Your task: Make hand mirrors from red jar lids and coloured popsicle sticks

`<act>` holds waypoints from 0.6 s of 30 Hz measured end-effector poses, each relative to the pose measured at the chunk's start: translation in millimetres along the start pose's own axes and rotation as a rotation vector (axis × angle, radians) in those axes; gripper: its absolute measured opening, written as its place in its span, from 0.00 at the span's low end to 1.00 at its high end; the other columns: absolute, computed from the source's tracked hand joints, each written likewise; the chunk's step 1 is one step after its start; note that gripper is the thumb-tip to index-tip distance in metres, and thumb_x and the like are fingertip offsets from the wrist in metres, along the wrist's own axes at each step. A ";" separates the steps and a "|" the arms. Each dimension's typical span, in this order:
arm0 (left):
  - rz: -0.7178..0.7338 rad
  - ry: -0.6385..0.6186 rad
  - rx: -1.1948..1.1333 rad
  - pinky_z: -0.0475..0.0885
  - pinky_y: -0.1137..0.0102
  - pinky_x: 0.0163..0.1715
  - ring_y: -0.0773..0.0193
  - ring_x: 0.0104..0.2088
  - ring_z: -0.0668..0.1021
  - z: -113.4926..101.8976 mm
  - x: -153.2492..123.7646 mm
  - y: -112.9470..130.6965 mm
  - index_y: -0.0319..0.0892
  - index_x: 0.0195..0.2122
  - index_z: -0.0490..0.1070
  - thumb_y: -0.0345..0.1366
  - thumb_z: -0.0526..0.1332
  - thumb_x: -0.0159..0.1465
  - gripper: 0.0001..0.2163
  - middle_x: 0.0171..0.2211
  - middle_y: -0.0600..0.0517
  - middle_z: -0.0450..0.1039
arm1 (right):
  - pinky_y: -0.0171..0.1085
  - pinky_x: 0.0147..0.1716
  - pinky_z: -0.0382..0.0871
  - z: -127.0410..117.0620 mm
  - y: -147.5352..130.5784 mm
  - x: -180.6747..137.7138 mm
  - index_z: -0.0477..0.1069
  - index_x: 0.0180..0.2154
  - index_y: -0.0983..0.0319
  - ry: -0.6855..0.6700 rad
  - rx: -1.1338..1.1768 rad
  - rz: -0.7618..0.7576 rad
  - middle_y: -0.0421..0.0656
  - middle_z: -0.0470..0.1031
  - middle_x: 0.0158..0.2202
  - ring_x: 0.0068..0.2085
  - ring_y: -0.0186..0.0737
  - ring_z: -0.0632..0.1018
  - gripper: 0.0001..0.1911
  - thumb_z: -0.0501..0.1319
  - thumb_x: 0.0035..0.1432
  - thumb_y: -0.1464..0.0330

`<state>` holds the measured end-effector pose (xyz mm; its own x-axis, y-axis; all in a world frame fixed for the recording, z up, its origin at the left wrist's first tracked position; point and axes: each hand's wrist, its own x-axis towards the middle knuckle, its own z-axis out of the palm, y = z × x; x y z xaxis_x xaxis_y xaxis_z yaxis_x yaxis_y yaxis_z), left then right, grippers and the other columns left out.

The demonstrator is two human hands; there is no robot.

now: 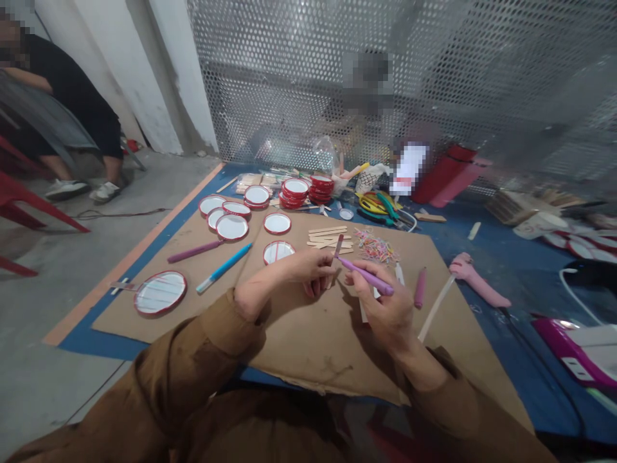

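My left hand [311, 269] is closed around a wooden craft stick [338, 245] that pokes up from its fingers. My right hand [380, 302] grips a purple pen-shaped tool [365, 274], its tip meeting the stick. Both hands hover over a brown cardboard sheet [308, 334]. Just beyond them lie a pile of loose wooden sticks [328, 236], a heap of small coloured rubber bands [376, 247] and a red-rimmed round lid [278, 251].
Several red-rimmed lids [232, 226] and a stack [295, 191] lie to the left and back. A purple tool [195, 251], a blue tool [224, 267], scissors [378, 207], a pink glue gun [477, 285]. A seated person [62, 109] at far left; a perforated metal wall [385, 77] behind.
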<state>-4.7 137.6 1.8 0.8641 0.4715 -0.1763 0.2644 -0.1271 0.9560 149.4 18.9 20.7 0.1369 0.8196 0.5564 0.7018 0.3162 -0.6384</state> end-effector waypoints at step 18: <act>0.015 -0.010 -0.009 0.69 0.77 0.19 0.70 0.18 0.74 -0.4 0.2 -2.5 0.40 0.30 0.66 0.35 0.55 0.66 0.08 0.18 0.57 0.69 | 0.40 0.37 0.75 1.1 -0.1 -0.2 0.75 0.42 0.60 0.008 0.009 -0.021 0.44 0.81 0.35 0.35 0.43 0.81 0.10 0.60 0.62 0.63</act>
<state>-5.4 138.4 -0.6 0.8721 0.4610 -0.1643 0.2477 -0.1263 0.9606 148.6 19.2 20.1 0.1272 0.8090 0.5739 0.6984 0.3378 -0.6310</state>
